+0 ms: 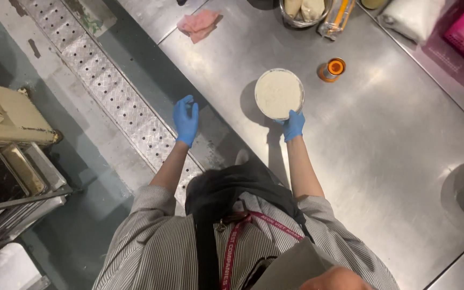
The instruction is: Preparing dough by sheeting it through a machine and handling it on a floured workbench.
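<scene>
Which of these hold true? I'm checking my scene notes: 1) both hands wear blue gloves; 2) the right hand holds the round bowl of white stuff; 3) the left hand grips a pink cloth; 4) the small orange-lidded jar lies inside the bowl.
1) True: the left hand and right hand wear blue gloves.
2) True: it holds the bowl by its near rim.
3) False: the left hand is empty, off the steel table; the pink cloth lies far off.
4) False: the jar stands beside the bowl.

Orange-capped jar (332,69) beside bowl (278,93)
</scene>
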